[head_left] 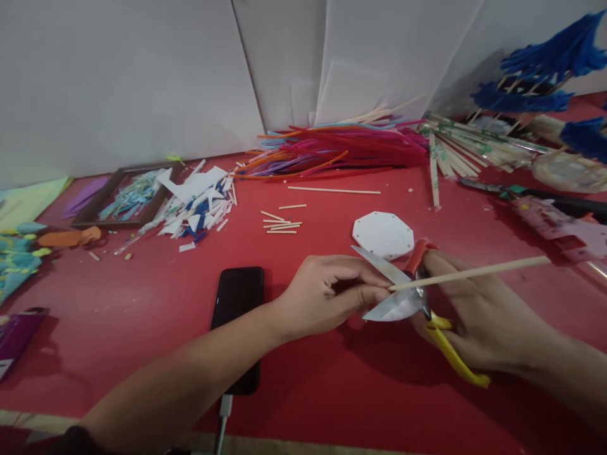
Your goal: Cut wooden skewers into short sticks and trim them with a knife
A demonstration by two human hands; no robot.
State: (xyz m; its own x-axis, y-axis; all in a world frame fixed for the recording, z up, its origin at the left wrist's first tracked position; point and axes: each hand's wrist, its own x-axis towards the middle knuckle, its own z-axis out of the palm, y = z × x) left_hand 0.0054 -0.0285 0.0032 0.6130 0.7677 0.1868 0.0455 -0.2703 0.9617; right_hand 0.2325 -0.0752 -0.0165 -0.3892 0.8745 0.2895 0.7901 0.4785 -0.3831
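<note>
My left hand (327,294) pinches the near end of a thin wooden stick (484,272) between thumb and fingers. The stick lies between the parted blades of a pair of scissors (391,304) and slants up to the right. My right hand (484,309) grips the scissors, which have one red and one yellow handle. Just behind the blades lies a white octagonal piece (383,234) with small holes along its rim. Several short cut stick pieces (283,226) rest on the red table, and one longer stick (334,189) lies behind them.
A black phone (239,291) with a white cable lies beside my left forearm. Paper scraps (199,202) and a brown frame (85,218) are at the back left. Coloured pipe cleaners (341,148), wrapped sticks (455,148) and blue models (526,98) line the back. Pliers (559,201) lie right.
</note>
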